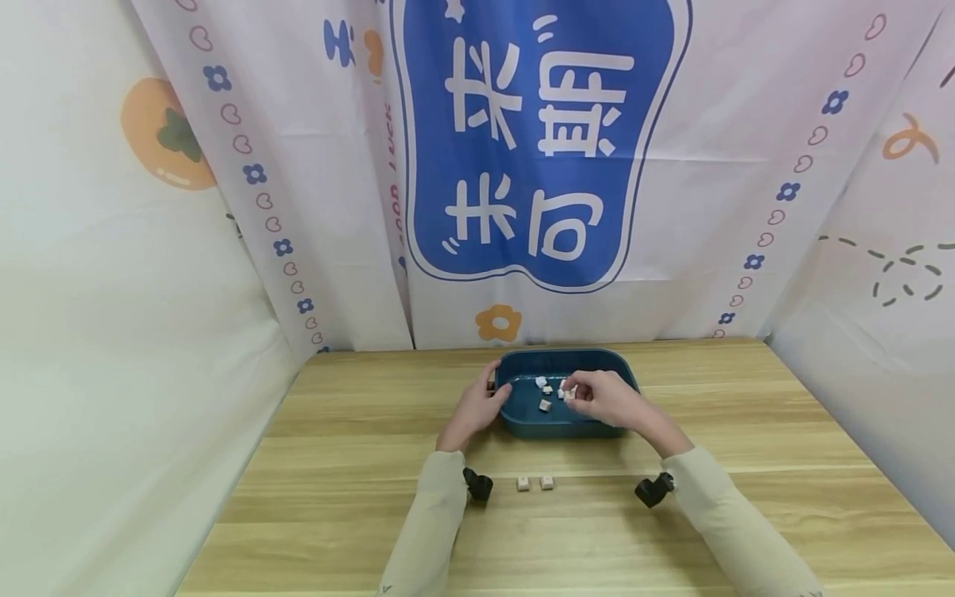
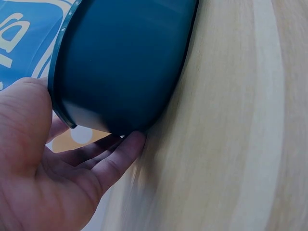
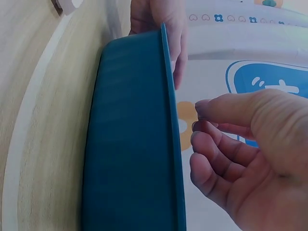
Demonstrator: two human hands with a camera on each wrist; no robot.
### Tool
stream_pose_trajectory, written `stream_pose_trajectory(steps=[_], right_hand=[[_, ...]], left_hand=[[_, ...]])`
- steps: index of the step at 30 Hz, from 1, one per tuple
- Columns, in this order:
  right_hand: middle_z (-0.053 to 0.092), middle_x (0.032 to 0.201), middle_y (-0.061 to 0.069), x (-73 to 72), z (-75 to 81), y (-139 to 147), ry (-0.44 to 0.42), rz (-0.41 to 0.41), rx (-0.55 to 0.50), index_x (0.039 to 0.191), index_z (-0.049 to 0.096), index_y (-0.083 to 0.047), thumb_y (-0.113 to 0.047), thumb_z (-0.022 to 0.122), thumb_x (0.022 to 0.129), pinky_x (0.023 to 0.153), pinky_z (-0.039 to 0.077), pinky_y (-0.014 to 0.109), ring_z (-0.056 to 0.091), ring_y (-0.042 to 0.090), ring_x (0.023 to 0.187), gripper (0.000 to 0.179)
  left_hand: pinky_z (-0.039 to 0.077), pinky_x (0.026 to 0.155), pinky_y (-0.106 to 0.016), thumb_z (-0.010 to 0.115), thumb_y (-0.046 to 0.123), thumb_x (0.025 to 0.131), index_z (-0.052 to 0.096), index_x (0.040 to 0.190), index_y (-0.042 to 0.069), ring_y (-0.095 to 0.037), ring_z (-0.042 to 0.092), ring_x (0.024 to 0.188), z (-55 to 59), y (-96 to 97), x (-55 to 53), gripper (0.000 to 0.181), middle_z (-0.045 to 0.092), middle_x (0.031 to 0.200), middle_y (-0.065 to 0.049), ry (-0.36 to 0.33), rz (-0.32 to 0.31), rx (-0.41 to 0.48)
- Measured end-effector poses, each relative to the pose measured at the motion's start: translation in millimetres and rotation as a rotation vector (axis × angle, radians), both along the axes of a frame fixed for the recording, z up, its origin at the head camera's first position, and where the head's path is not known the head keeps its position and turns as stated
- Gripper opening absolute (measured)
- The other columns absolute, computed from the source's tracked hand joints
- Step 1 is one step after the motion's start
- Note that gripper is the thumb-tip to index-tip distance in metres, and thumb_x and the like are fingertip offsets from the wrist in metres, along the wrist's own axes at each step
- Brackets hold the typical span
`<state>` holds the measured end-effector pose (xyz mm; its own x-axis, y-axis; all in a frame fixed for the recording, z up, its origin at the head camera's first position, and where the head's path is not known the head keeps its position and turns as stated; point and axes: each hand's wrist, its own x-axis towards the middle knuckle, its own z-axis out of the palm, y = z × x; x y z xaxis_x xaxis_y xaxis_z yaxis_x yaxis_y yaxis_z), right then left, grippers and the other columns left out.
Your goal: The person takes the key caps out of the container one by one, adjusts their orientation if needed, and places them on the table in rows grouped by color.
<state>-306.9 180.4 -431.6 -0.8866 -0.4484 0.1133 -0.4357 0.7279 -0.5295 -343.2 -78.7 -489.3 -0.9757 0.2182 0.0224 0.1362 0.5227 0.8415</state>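
A dark teal tray [image 1: 563,430] stands on the wooden table. My left hand [image 1: 477,408] grips its left end, thumb over the rim and fingers along the outer wall. In the left wrist view, fingertips [image 2: 137,139] touch the wall near the base. Several small white blocks, much like keycaps, lie in the tray, among them one block [image 1: 545,405] near the front. My right hand [image 1: 608,400] is over the tray's right side, thumb and forefinger tips close together. One block shows at those fingertips in the head view; I cannot tell whether it is pinched.
Two small pale blocks, a left one [image 1: 523,483] and a right one [image 1: 548,482], sit side by side on the table [image 1: 567,547] in front of the tray. A printed cloth [image 1: 336,274] hangs at the table's back edge. Black wrist mounts [image 1: 477,485] sit at both sleeves.
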Motion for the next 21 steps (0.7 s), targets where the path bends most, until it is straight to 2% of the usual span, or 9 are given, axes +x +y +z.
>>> stream_pose_trajectory(steps=[10,21], right_hand=[[0.06,0.078,-0.008,13.5,0.1,0,0.017,0.034,0.002,0.106,0.069,-0.016,-0.018,0.069,0.091,0.062,0.046,0.022,0.052,0.008,0.069,0.015],[0.058,0.077,-0.01,25.5,-0.3,-1,0.033,0.057,0.022,0.106,0.069,-0.016,-0.019,0.069,0.092,0.061,0.045,0.021,0.05,0.005,0.068,0.015]], left_hand=[[0.045,0.104,-0.054,0.052,0.032,0.102,0.03,0.154,0.022,-0.037,0.05,0.132,-0.2,-0.7,0.7,0.058,0.048,0.146,-0.023,0.003,-0.006,0.009],[0.044,0.104,-0.054,0.052,0.032,0.102,0.03,0.154,0.022,-0.037,0.05,0.132,1.5,0.2,1.3,0.058,0.048,0.146,-0.022,0.007,0.002,0.003]])
